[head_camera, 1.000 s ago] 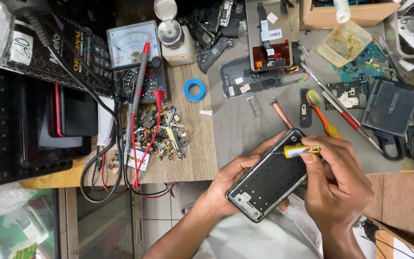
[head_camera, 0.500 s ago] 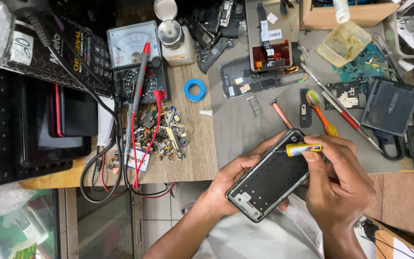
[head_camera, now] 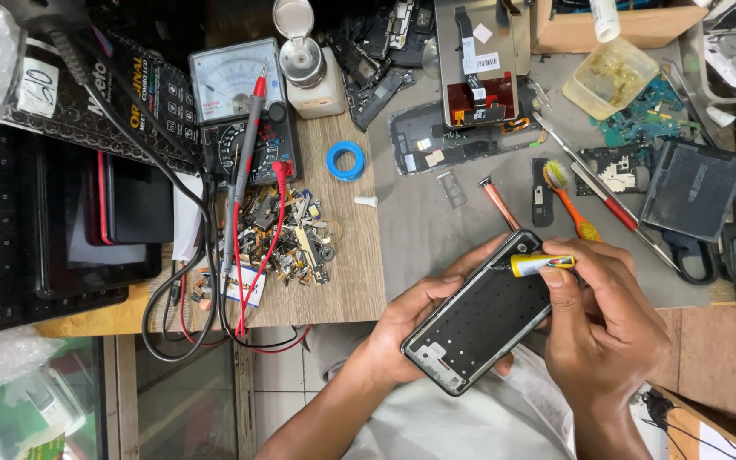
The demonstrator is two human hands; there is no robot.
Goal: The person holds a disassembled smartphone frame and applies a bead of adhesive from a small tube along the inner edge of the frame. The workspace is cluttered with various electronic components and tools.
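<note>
Both hands work just off the near edge of the workbench (head_camera: 436, 230). Left hand (head_camera: 411, 328) cradles a black phone frame (head_camera: 480, 324) from below, fingers curled around its long sides; the frame lies tilted, one short end toward the bench, its inner face up and stripped, dark and dotted with a grid of fine marks, a pale rim all round and a small cutout at the lower corner. Right hand (head_camera: 598, 328) pinches a small yellow glue tube (head_camera: 540, 263), its thin dark nozzle resting on the frame's upper corner. Beyond lie an orange toothbrush (head_camera: 568, 200) and red-handled tweezers (head_camera: 606, 200).
</note>
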